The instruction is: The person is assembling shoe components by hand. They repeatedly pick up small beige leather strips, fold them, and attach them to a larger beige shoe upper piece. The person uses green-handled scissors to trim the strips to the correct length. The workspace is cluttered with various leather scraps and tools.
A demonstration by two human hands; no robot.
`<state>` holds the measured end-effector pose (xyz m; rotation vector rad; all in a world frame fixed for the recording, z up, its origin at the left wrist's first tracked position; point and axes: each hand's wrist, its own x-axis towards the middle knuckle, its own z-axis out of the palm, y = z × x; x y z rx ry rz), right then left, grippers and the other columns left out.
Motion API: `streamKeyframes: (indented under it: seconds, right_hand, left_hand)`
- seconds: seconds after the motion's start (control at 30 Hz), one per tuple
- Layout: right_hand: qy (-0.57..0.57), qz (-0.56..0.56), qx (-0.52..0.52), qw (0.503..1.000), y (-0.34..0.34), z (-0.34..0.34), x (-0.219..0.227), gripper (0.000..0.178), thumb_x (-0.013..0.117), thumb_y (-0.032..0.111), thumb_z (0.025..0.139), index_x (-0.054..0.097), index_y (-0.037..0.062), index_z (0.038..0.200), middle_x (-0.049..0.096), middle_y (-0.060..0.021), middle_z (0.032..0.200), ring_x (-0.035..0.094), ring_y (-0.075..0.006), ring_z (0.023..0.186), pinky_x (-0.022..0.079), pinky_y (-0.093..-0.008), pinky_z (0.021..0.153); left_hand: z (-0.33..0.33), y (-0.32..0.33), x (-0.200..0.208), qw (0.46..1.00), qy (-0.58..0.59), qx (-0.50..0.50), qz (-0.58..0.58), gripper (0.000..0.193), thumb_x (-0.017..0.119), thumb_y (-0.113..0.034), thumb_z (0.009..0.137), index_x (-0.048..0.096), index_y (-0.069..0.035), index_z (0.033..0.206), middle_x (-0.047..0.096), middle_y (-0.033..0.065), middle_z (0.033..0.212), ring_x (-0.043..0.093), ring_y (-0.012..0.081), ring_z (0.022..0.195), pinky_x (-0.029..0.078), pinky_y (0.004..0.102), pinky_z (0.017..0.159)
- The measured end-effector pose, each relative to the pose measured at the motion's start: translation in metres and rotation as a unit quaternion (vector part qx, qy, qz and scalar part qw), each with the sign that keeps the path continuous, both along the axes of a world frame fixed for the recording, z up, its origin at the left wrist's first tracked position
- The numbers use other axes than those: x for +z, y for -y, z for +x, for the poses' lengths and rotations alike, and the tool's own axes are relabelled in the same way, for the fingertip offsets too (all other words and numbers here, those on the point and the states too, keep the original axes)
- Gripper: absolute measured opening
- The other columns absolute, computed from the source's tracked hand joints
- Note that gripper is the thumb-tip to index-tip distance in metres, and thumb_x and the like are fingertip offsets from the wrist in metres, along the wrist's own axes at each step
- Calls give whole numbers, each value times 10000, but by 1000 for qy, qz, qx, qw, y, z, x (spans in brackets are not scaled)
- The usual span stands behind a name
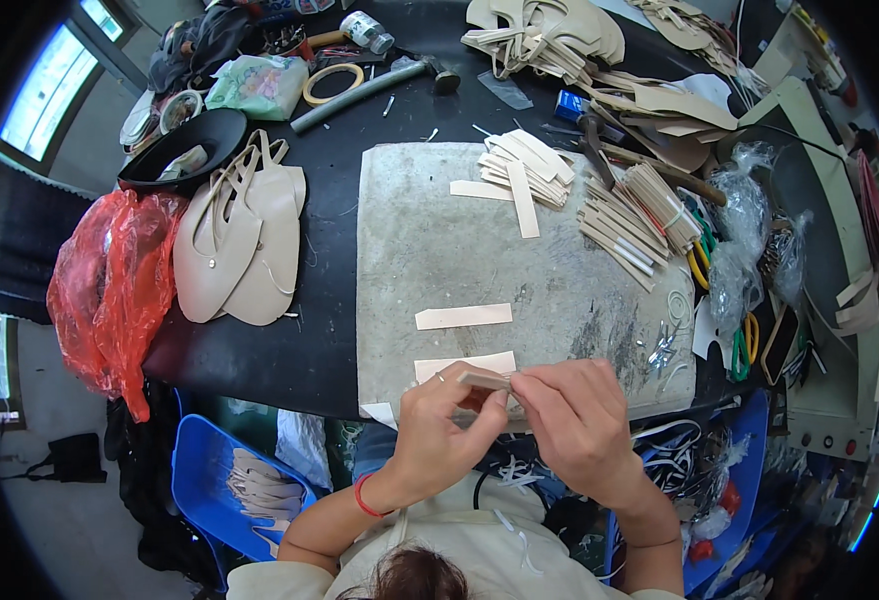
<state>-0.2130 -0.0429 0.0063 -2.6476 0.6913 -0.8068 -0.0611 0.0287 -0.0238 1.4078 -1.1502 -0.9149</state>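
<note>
A short beige leather-like strip point(481, 381) is pinched in my left hand point(447, 425), close to the near edge of the grey work mat point(419, 240). The fingers of my right hand point(581, 420) close on the strip's right end; whether they also hold something small is hidden. Just beyond my hands, one flat strip point(439, 367) lies partly covered by my fingers. Farther up the mat is another strip point(463, 316), with angled cut ends. A loose pile of similar strips point(524, 165) sits at the mat's far side.
Bundled strips point(624, 235) and small metal pieces point(664, 345) lie at right. Beige cut pieces with straps point(234, 245) and a red plastic bag point(114, 290) occupy the left. A hammer point(359, 97) rests at the back. Blue bins point(194, 490) stand below the table edge.
</note>
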Motion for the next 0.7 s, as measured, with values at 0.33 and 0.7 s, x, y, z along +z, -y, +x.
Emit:
streamKeyframes:
  seconds: [0.33, 0.7]
  right_hand:
    - [157, 274, -75, 946, -15, 6, -29, 120, 593, -42, 823, 594, -38, 942, 612, -98, 830, 568, -158, 670, 495, -307, 572]
    - [262, 371, -126, 882, -12, -5, -19, 75, 520, 67, 952, 520, 16, 1007, 624, -68, 890, 541, -80, 704, 462, -224, 616]
  left_hand:
    - [-9, -5, -10, 996, -69, 41, 25, 93, 619, -9, 822, 646, 37, 898, 660, 106, 800, 671, 151, 720, 531, 252, 635]
    - [-13, 4, 3, 975, -210, -1, 68, 109, 536, -7, 922, 564, 53, 1007, 638, 92, 899, 638, 141, 810, 533, 259, 734]
